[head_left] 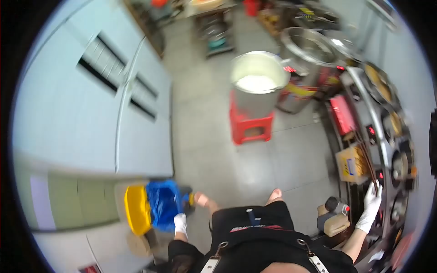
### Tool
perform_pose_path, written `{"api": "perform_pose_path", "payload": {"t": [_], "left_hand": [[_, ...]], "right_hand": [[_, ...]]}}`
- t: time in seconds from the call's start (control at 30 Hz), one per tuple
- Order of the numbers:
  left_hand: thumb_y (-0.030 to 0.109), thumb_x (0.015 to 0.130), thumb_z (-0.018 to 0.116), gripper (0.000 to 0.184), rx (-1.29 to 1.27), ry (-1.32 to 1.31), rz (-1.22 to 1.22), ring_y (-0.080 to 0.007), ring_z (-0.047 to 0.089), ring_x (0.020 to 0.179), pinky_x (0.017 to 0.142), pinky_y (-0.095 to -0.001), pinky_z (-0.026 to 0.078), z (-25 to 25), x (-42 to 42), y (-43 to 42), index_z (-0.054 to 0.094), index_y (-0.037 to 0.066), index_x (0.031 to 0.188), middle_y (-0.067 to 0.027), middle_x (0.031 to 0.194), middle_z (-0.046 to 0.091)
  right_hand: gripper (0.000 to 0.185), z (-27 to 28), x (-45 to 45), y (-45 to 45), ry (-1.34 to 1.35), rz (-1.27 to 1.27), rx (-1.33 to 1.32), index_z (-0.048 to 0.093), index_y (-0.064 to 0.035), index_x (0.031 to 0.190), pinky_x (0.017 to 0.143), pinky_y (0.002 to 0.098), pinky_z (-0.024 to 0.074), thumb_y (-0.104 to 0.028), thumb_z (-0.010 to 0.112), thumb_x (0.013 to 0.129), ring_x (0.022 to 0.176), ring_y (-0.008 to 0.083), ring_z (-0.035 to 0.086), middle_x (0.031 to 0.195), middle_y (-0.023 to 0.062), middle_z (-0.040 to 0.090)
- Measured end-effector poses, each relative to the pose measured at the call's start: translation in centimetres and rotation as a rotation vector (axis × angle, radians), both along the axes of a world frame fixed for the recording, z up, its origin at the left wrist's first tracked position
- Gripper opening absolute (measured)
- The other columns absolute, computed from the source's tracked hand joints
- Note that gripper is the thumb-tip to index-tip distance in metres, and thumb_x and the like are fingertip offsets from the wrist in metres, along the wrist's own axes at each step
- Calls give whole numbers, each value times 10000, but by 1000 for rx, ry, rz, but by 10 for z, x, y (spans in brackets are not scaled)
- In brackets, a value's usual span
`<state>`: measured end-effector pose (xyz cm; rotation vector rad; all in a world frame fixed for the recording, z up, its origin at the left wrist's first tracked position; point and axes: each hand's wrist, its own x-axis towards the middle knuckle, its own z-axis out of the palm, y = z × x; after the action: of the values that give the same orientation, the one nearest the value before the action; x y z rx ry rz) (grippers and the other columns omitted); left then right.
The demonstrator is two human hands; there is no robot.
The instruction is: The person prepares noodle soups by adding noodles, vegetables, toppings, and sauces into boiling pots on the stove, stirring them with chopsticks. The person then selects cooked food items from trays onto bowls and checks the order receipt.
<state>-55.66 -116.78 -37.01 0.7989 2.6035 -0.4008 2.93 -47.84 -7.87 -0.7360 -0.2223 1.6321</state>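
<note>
My right hand (pixel 372 202), in a white glove, is closed around a pair of long dark chopsticks (pixel 364 152) that point away from me. It is beside the front edge of the cooking counter (pixel 374 102), where several pots (pixel 399 166) sit in a row. My left hand (pixel 180 223), also white-gloved, hangs low next to the blue bin (pixel 165 204); its fingers are blurred, and I cannot make out whether it holds anything.
A tall steel pot with white contents (pixel 259 84) stands on a red stool (pixel 251 129) ahead. Behind it is a large steel cooker (pixel 309 50). A yellow bin lid (pixel 137 209) and white cabinets (pixel 86 100) line the left. Plastic jugs (pixel 336 223) stand low at right, below a food tub (pixel 352 164).
</note>
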Motion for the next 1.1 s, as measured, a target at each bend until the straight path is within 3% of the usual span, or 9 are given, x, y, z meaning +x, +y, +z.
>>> {"api": "perform_pose_path", "payload": {"t": [0.1, 0.17, 0.23, 0.57, 0.7, 0.73, 0.9, 1.0, 1.1], "left_hand": [[192, 763, 601, 131, -98, -25, -378, -232, 653, 610, 535, -352, 507, -3, 44, 124, 688, 94, 761, -81, 705, 676], [259, 810, 632, 222, 452, -586, 526, -205, 659, 643, 548, -342, 502, -1, 85, 215, 691, 82, 931, -98, 767, 682], [322, 855, 590, 337, 208, -692, 271, -261, 615, 1003, 879, -329, 463, 83, 127, 331, 658, 70, 1069, -122, 1051, 659], [324, 872, 557, 378, 242, -675, -463, -294, 569, 1075, 939, -346, 427, 191, 238, 646, 614, 62, 1138, -145, 1123, 618], [312, 865, 575, 350, 275, -712, -654, -302, 579, 1052, 926, -355, 437, 177, 288, 753, 634, 61, 1101, -152, 1112, 618], [292, 865, 580, 324, 413, -738, -663, -310, 583, 1039, 917, -356, 443, 180, 307, 786, 645, 54, 1076, -156, 1098, 623], [120, 890, 584, 203, 867, -1030, -518, -151, 600, 882, 817, -274, 471, 219, 403, 928, 639, -18, 1028, -102, 962, 659], [146, 927, 537, 183, 875, -1343, -220, -58, 531, 708, 646, -197, 441, 252, 455, 994, 633, 32, 1034, -2, 813, 609], [129, 933, 518, 227, 813, -1383, -274, -71, 533, 812, 716, -221, 447, 266, 491, 1033, 592, -1, 1103, -18, 964, 592]], "right_hand": [[353, 41, 34, -6, 13, -36, 107, 512, 105, 1130, 967, 305, 462, -178, 549, 923, 1031, 230, 569, 1096, 182, 588], [346, 38, 95, -2, -13, -86, 153, 521, 103, 1117, 958, 309, 469, -182, 550, 923, 1016, 226, 578, 1078, 170, 595], [314, 62, 130, -5, -46, -155, 145, 534, 98, 1110, 943, 288, 479, -164, 520, 937, 1021, 209, 575, 1098, 171, 592], [340, 116, 245, 28, -201, -394, 285, 511, 66, 1168, 916, 299, 496, -195, 494, 951, 1042, 213, 577, 1142, 157, 573], [322, 151, 236, 68, -715, -587, 389, 515, 66, 1158, 989, 334, 404, -187, 446, 971, 1097, 215, 523, 1158, 137, 545], [325, 152, 241, 78, -1092, -683, 341, 510, 66, 1167, 986, 336, 402, -184, 431, 976, 1092, 217, 523, 1160, 140, 538], [340, 198, 282, 133, -862, -815, 318, 545, 47, 1122, 920, 375, 462, -238, 511, 940, 1047, 245, 563, 1105, 150, 576], [307, 209, 306, 155, -1062, -900, 243, 587, 41, 1067, 870, 359, 487, -224, 509, 934, 973, 216, 589, 1060, 145, 603], [227, 211, 310, 165, -1318, -877, -107, 655, -17, 986, 819, 280, 463, -191, 526, 918, 908, 154, 593, 965, 61, 649]]}}
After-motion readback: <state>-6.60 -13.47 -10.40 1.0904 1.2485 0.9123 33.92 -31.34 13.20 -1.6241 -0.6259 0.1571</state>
